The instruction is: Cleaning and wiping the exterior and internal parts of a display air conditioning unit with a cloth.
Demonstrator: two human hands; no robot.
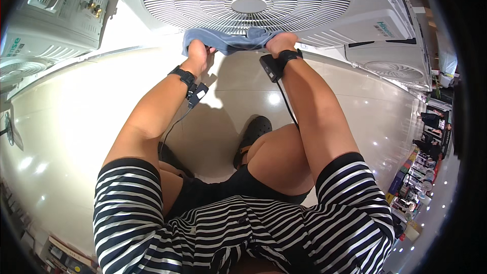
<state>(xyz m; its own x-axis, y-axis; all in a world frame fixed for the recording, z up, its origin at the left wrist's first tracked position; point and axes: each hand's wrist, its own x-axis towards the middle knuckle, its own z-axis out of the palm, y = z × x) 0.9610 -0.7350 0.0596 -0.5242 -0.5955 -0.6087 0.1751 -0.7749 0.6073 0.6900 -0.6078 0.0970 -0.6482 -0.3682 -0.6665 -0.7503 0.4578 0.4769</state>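
A blue-grey cloth (232,42) stretches between my two hands, against the lower edge of a white air conditioner outdoor unit (133,3). My left hand (198,54) grips the cloth's left end, its fingers partly hidden by the fabric. At the other end, my right hand (282,42) holds the cloth, with its fingertips covered. Directly above the cloth is the unit's round fan grille (247,5). Each wrist wears a black strap with a small cabled box.
More white outdoor units stand at the left (57,19) and right (392,64). Beneath me lies a glossy tiled floor (236,106), with my dark clogs (258,127) on it. Crowded shelves (414,182) line the far right, and a pedestal fan's edge shows at far left.
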